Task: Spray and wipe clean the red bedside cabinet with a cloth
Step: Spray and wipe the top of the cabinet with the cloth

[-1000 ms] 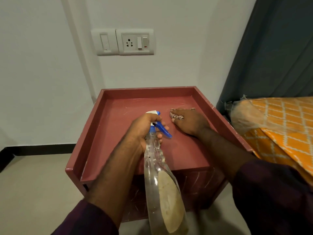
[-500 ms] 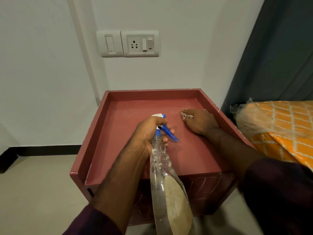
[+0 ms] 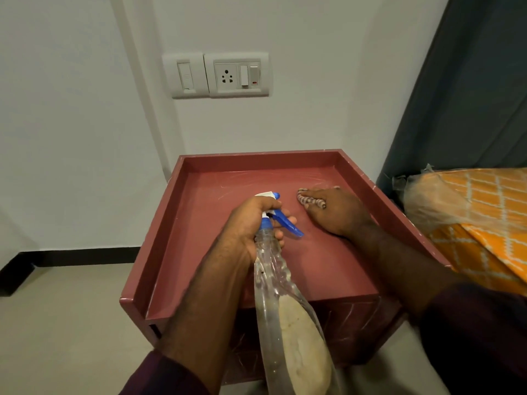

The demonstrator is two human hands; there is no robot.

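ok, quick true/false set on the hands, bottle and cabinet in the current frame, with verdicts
1. The left hand grips the spray bottle near its neck. True.
2. The right hand hangs in the air, off the cabinet. False: it presses on the cabinet top, with a striped cloth showing at its fingers.
3. The bottle's trigger is red. False: it is blue.
4. A wall socket panel sits above the cabinet. True.
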